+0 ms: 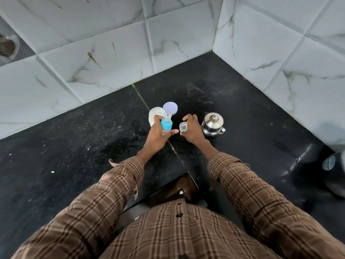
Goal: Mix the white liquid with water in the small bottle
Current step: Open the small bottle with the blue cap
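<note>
My left hand grips a small feeding bottle with a blue collar and a clear teat, held upright on the black counter. Its lower body is hidden by my fingers. Just to the right, my right hand holds a small clear cap between thumb and fingers, apart from the bottle. Behind the bottle stands a white container with a round pale lid showing above it. I cannot see what the container holds.
A small steel kettle with a lid stands right of my right hand, close to it. White marble tile walls meet in a corner behind. A dark rounded object sits at the right edge. The counter's front edge has an inner corner near my body.
</note>
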